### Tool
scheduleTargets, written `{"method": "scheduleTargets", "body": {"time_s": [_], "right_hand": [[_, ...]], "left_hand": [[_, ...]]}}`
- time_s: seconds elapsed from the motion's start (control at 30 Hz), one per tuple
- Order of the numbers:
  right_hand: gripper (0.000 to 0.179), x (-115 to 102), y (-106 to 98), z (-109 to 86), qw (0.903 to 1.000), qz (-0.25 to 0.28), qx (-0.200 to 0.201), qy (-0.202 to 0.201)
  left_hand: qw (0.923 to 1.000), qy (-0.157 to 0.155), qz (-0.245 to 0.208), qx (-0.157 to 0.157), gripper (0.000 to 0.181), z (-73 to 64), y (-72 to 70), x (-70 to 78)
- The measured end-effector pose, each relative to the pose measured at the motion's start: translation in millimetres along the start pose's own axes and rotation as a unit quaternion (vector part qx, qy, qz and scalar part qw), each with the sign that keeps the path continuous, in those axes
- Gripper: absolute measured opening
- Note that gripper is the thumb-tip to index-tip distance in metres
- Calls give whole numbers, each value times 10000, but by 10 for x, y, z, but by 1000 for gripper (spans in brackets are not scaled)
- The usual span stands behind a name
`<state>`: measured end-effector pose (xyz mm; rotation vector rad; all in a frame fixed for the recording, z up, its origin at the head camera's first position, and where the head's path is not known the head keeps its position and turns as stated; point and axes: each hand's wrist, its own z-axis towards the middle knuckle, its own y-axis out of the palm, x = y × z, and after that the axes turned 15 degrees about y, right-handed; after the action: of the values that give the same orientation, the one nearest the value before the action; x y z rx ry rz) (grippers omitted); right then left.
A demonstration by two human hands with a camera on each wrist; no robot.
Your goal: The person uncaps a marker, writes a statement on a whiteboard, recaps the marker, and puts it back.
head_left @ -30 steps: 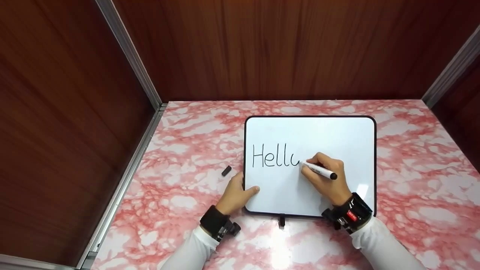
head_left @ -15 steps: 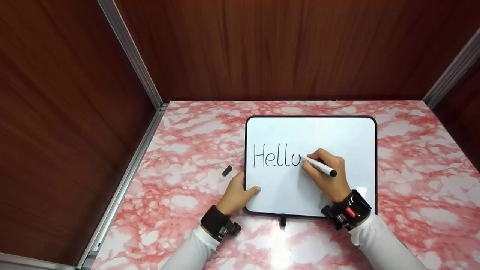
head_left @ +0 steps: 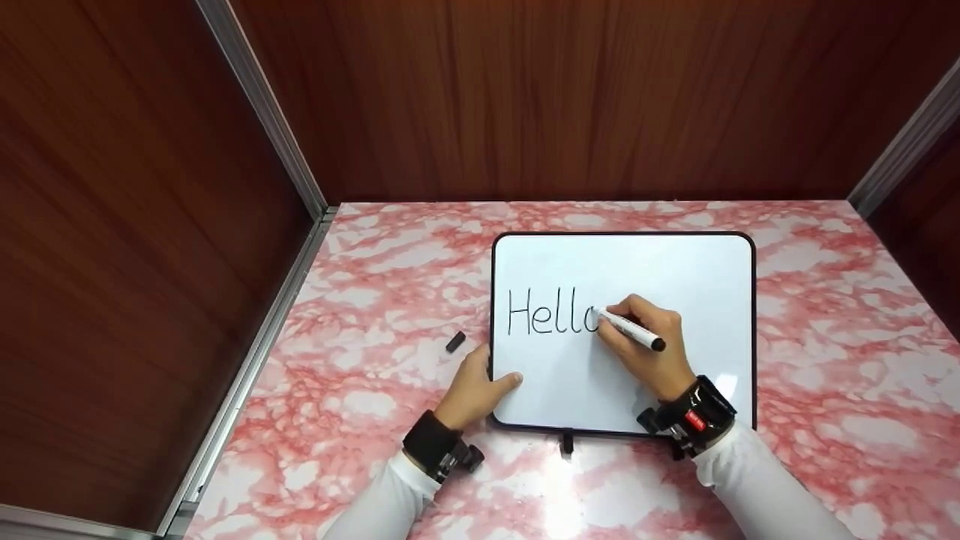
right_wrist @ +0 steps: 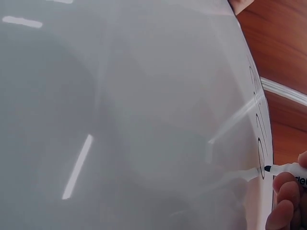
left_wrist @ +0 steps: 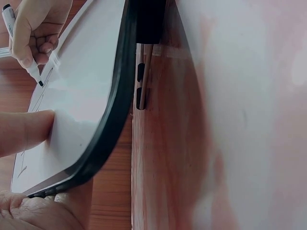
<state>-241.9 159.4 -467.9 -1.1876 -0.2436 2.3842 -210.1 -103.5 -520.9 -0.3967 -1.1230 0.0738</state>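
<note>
A whiteboard (head_left: 622,262) with a black frame stands tilted on the table, bearing the handwritten word "Hello" in black. My right hand (head_left: 649,341) pinches a white marker (head_left: 632,330) with a black end, its nib right at the letter "o". In the right wrist view the marker's black tip (right_wrist: 268,168) sits close to that curve. My left hand (head_left: 476,386) grips the board's lower left edge, thumb over the front face and the other fingers mostly hidden behind it. The left wrist view shows this thumb (left_wrist: 29,132) lying on the white surface.
A small black marker cap (head_left: 455,342) lies on the red-and-white marbled table (head_left: 360,360), left of the board. A black foot (head_left: 568,442) juts from under the board's lower edge. Dark wood panels (head_left: 562,97) enclose the back and sides.
My right hand has moved up and then left with the marker, and the last letter has gone from an open "u"-like curve towards an "o". My left hand keeps its grip on the board.
</note>
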Motion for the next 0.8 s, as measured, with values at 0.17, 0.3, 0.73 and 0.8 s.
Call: {"method": "scheduleTargets", "body": {"time_s": [0.17,0.3,0.73,0.8], "right_hand": [[14,-13,31,-6,10000,56,24,4],[15,-21,48,-9,10000,91,-12,-37],[17,32,-59,-13,9997,188,45,-175],[17,42,-95,-14,9997,170,57,-166]], "left_hand": [[10000,-19,-18,1,42,0,-3,6],[10000,-62,-71,5,43,1,-7,11],[10000,-43,63,-11,40,-1,1,-9],[10000,-58,63,-5,41,-3,-1,-6]]}}
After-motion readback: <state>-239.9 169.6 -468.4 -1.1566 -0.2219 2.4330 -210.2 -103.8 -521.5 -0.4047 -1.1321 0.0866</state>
